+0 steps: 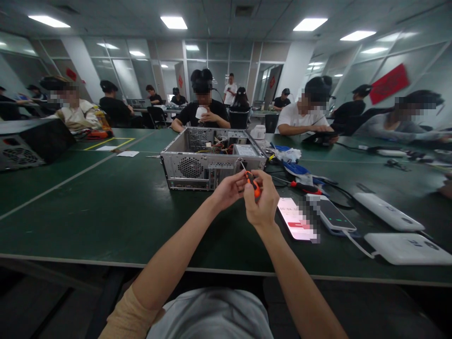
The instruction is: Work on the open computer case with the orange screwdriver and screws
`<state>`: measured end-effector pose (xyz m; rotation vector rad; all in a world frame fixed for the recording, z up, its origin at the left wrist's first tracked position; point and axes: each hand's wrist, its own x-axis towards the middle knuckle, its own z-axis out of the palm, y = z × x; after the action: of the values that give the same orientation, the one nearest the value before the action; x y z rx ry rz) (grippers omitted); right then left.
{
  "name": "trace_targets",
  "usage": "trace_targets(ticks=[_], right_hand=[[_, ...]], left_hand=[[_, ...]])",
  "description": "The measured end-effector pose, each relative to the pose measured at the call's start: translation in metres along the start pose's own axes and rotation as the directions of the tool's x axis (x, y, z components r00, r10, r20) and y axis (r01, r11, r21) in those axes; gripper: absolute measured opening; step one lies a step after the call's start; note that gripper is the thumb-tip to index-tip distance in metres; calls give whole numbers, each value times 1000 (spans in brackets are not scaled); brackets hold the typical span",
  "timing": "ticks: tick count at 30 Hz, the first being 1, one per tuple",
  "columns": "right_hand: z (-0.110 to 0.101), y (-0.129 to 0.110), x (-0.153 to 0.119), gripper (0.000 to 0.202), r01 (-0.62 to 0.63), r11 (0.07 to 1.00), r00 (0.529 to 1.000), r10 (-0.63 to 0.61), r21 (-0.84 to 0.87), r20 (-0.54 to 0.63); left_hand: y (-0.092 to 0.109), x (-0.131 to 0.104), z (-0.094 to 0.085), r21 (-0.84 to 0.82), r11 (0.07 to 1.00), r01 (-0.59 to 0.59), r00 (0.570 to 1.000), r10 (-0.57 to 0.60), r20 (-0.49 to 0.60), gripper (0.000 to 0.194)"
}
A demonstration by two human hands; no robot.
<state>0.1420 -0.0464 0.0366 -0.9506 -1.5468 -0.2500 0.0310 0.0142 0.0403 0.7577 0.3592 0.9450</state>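
An open metal computer case [190,168] stands on the green table, with wires and a drive bay showing inside. In front of its right part my right hand [263,197] is closed around an orange and black screwdriver [253,184]. The screwdriver's shaft points up and left towards the back panel; whether the tip touches it cannot be told. My left hand [229,190] is beside the screwdriver, its fingers bent together near the shaft. What those fingertips hold, if anything, is too small to make out.
Right of the case lie blue cables [296,170], a red and black screwdriver [306,187], a lit phone [296,219], another phone [335,214] and white power banks [388,211]. A black computer case [35,141] stands far left. People sit across the table.
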Motion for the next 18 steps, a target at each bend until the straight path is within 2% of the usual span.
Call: trace_targets(ticks=[5, 12, 18], right_hand=[[-1, 3, 3, 14, 27, 999, 1000, -27, -37, -15], [1, 1, 2, 15, 27, 997, 1000, -26, -72, 14], [1, 1, 2, 5, 13, 997, 999, -11, -71, 34]], left_hand=[[-1, 1, -2, 41, 999, -14, 999, 16, -31, 19], [-2, -1, -1, 42, 998, -43, 997, 45, -56, 20], [-8, 2, -2, 101, 980, -171, 981, 179, -80, 21]])
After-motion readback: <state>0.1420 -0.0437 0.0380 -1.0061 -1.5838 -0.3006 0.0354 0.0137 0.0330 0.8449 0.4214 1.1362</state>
